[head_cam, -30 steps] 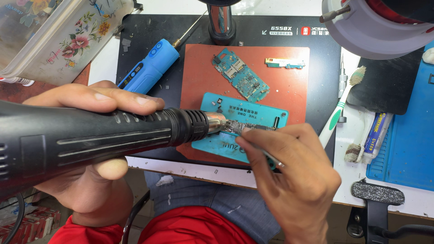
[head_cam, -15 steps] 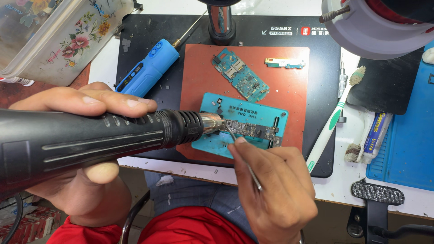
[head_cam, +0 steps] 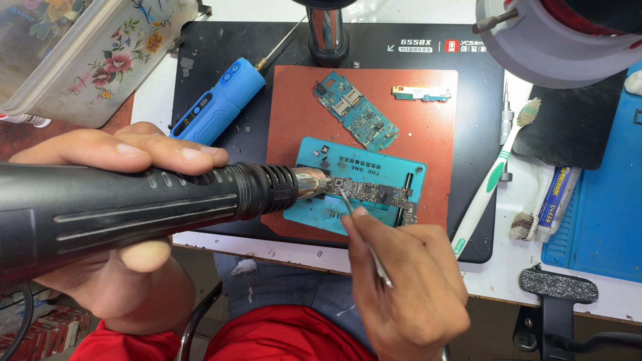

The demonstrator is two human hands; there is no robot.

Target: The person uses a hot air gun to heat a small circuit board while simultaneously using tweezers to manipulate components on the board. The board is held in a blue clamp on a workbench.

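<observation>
heating goes on at the dark populated circuit board [head_cam: 371, 194] clamped in the teal plastic board holder [head_cam: 354, 190], which lies on the rust-red square silicone mat [head_cam: 364, 134] near the desk's front edge; the left hand [head_cam: 100, 220] is wrapped fully around the thick black ribbed hot-air handpiece [head_cam: 134, 210], whose metal nozzle sits just over the board's left end; the right hand [head_cam: 408, 281] pinches slim metal tweezers [head_cam: 361, 230] between thumb and fingers, tips down on the board beside the nozzle; judging by this, the work looks mid-way: a part is being heated and probed, nothing is visibly lifted off yet, and whether any chip is already freed is too small to tell; a second teal bare circuit board [head_cam: 358, 110] and a narrow yellowish strip board [head_cam: 421, 93] wait untouched higher on the mat.

as for labels: white and red printing sits along the top edge of the black rubber work mat [head_cam: 468, 60]; pale lettering runs across the holder's upper face; a small white tube with blue and yellow label [head_cam: 554, 200] lies at the right beside a white and green toothbrush [head_cam: 495, 177]; a clear plastic box with floral print [head_cam: 87, 47] stands top left, above a bright blue cylindrical electric screwdriver [head_cam: 217, 103].
</observation>
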